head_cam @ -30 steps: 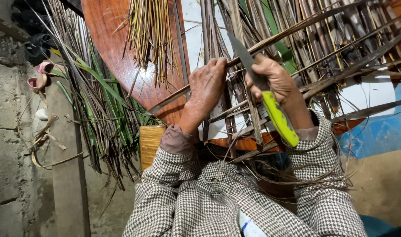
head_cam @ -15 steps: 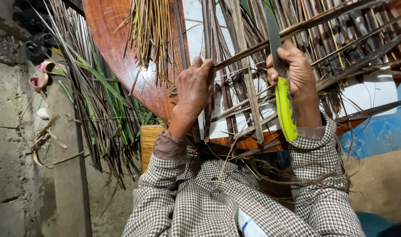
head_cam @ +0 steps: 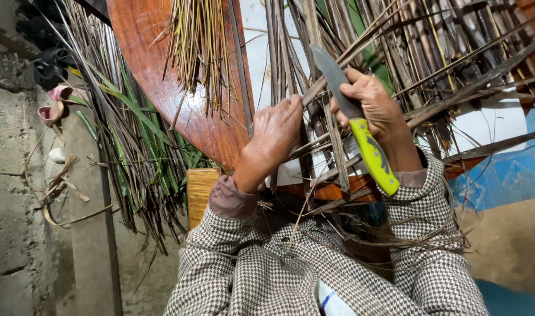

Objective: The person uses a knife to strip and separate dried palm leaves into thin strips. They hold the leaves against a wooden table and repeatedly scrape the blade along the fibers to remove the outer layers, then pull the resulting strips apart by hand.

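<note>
The left hand (head_cam: 277, 131) is closed around a bunch of dry leaf strips (head_cam: 338, 146), fingers curled in among them, approx. at the centre of the view. The right hand (head_cam: 377, 108) is clenched on a knife (head_cam: 355, 123): the handle is yellow-green w/ dark marks and sticks out below the fist toward the right sleeve, and the grey blade points up and to the left, lying against the strips just beside the left hand. The two hands are near each other, w/ the strips between them.

The strips run from the lap up and to the right in a thick fan; most are brown and dry, some are green further up. They lie over a white sheet (head_cam: 490, 126) w/ a blue surface (head_cam: 501, 175) beside it.

No real container is visible. The nearest thing to one is a curved red-brown wood board (head_cam: 162, 76) at upper left; a tuft of thin yellowish fibres (head_cam: 200, 47) hangs over it. Left of the board, a bundle of green and dry leaves (head_cam: 133, 152) leans by a concrete wall (head_cam: 16, 193). A small wood block (head_cam: 202, 190) is below the board, near the left cuff. Both sleeves (head_cam: 244, 263) are houndstooth cloth.
</note>
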